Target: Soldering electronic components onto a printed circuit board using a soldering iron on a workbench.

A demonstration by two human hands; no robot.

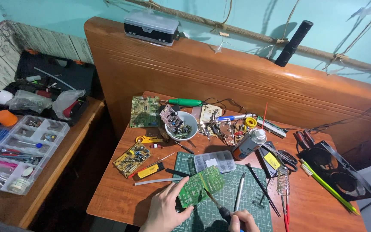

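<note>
Turquoise wall and a tall wooden board back a small wooden bench point(112, 193), seen from the head camera looking down.

Head view, hands: the left hand point(165, 209) lies at the near edge with fingers partly curled, thumb and fingertips pinching the lower left edge of a green circuit board point(200, 185). That board sits tilted on a green cutting mat point(254, 202), its far end near a clear parts box point(215, 161). The right hand point(242, 221) is closed around the dark handle of a screwdriver point(218, 206), whose tip meets the lower right edge of the same board.

Head view, near surroundings: a grey pen-like tool point(239, 192) and a thin black probe point(260, 187) lie on the mat to the right. A coiled metal stand point(283, 180) with red leads sits just beyond the mat edge. A spray can point(250, 143) lies on its side behind the parts box, beside black scissors point(285, 158).

Head view, further back: a white bowl point(185, 125) holds small boards and components. A yellow circuit board point(132, 159) and a larger green board point(144, 111) lie to the left. A black fan housing point(338, 172) occupies the right end, with a green-handled brush point(327, 185) against it. On a lower side table at left stands a clear compartment organiser point(20, 154).
</note>
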